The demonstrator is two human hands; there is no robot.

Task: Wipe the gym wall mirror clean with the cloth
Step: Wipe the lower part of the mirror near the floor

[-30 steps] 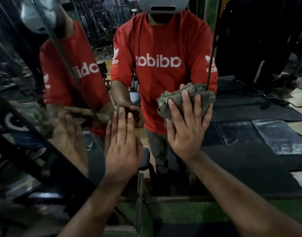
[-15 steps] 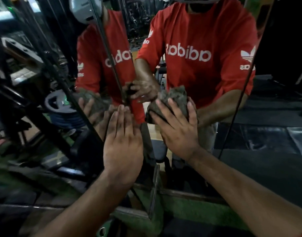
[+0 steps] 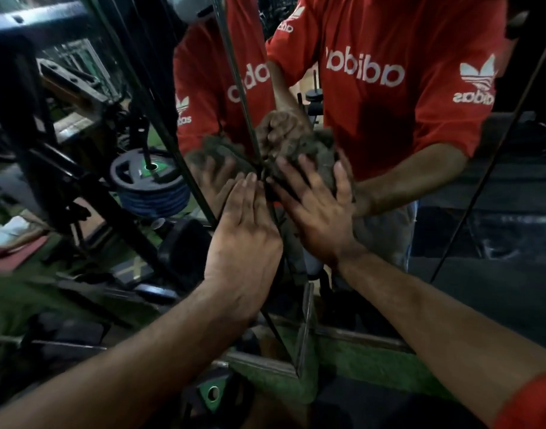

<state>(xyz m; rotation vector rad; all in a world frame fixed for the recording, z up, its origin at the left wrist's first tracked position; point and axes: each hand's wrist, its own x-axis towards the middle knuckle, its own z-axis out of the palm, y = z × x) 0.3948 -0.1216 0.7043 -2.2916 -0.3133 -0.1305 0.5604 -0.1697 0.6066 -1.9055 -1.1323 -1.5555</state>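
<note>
The wall mirror (image 3: 451,249) fills the view ahead, in panels that meet at a dark seam near the centre. My right hand (image 3: 318,212) presses a crumpled grey-green cloth (image 3: 322,153) flat against the glass just right of that seam, fingers spread over it. My left hand (image 3: 244,239) lies flat on the glass beside it, fingers together and holding nothing, its fingertips almost touching the right hand. The reflection shows a person in a red shirt with both hands mirrored.
A dark metal rack frame (image 3: 33,125) stands at the left with stacked weight plates (image 3: 151,184) on a peg. A white rag (image 3: 12,230) lies on the floor far left. Green turf (image 3: 352,363) runs along the mirror's wooden base.
My right hand has slid the cloth leftward and down across the glass, up to the panel seam. The view has turned left, and my left hand stays flat on the mirror.
</note>
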